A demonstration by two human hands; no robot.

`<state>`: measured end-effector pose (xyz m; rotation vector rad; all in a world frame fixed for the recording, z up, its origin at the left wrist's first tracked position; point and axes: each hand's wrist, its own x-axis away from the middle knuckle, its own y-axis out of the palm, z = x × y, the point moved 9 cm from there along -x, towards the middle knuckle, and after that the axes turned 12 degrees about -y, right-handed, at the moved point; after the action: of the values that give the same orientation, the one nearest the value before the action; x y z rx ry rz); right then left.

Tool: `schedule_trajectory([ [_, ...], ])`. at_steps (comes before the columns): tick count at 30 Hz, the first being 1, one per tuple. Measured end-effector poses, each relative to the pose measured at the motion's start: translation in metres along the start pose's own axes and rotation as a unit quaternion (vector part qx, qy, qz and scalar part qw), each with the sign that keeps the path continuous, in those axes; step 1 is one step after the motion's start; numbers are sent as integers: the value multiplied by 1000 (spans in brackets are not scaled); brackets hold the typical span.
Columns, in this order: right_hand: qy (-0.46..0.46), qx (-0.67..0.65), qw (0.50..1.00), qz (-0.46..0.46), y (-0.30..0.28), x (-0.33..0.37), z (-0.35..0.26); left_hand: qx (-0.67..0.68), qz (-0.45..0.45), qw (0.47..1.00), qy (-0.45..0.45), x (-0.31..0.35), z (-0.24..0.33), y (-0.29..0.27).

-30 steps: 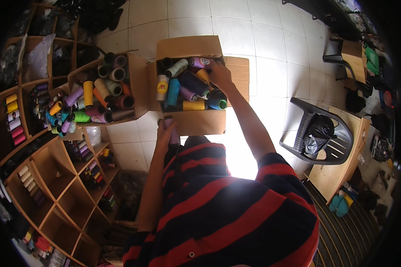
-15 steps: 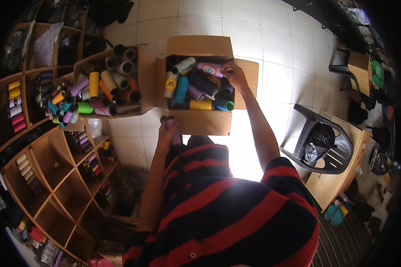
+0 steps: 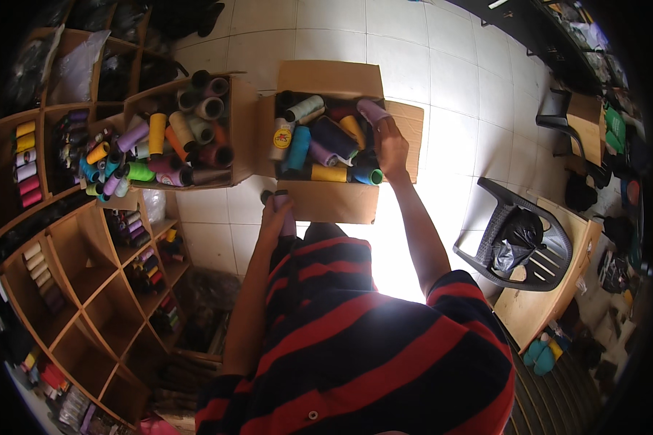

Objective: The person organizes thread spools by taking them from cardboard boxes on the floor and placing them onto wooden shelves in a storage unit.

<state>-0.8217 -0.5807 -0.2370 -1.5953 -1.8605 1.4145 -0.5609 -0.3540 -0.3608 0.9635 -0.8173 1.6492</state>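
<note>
My right hand (image 3: 392, 151) is closed round a lilac thread cone (image 3: 371, 111), tilted at the right side of an open cardboard box (image 3: 334, 201). Beneath and beside it in the box lie several thread cones, among them a dark navy cone (image 3: 334, 136), a turquoise cone (image 3: 296, 149), a pale green cone (image 3: 304, 108) and a yellow cone (image 3: 352, 132). In front of the box, close to my body, my left hand (image 3: 272, 217) grips another lilac thread cone (image 3: 286, 221). A dark round end shows beside that cone; I cannot tell whether it belongs to a second one.
A second cardboard box (image 3: 243, 134) full of thread cones stands to the left. Wooden cubby shelves (image 3: 87, 296) holding thread run along the left side. At right are a dark plastic chair (image 3: 486, 239) with a black bag on it and a wooden table (image 3: 519, 319).
My right hand has lifted and turned the lilac cone, drawing it to the box's right side. A yellow cone that was covered now shows. My left hand has hardly moved.
</note>
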Motion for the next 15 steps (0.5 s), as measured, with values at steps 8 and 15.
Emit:
schedule_trajectory([
  [8, -10, 50, 996, -77, 30, 14, -10, 33, -22, 999, 11, 18, 18, -12],
  [15, -186, -104, 970, -116, 72, -27, -95, 98, -27, 995, -1, 30, 24, -35],
])
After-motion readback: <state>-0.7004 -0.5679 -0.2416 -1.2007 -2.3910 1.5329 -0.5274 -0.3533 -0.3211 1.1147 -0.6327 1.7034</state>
